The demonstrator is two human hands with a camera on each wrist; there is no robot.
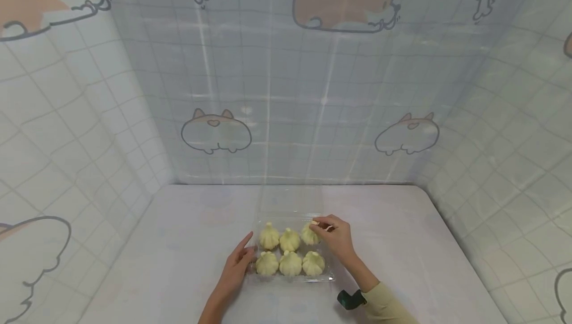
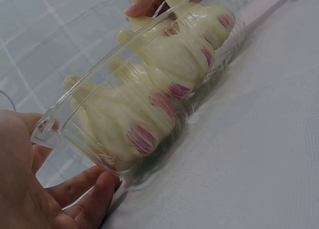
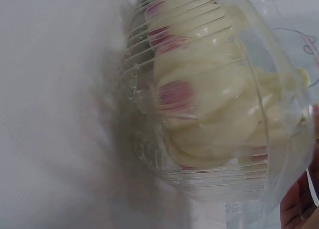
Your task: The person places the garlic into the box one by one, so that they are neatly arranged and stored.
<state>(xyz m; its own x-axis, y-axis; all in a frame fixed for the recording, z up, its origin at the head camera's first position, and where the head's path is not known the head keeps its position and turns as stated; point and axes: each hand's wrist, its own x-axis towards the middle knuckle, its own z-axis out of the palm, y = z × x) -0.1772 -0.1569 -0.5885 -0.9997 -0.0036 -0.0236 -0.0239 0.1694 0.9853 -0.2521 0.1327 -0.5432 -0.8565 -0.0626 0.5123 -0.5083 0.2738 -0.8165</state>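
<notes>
A clear plastic clamshell box (image 1: 328,278) holds several pale garlic bulbs (image 1: 290,263) in two rows, their stems upward. My right hand (image 1: 338,238) pinches the top of the back-right garlic bulb (image 1: 308,235), which sits in the box. At the box's left end, my left hand (image 1: 236,264) touches the side with its fingers extended. Its fingertips (image 2: 102,186) meet the lower edge of the box in the left wrist view. Purple streaks mark the bulbs near their bases. The right wrist view shows the ribbed box wall (image 3: 214,181) close up, with some fingers at the right edge.
The box's transparent lid (image 1: 290,199) stands open behind the bulbs. A white cloth covers the table (image 1: 187,224). Curtains with cartoon dogs (image 1: 313,75) enclose the back and sides. A dark green strap piece (image 1: 350,300) is at the right wrist.
</notes>
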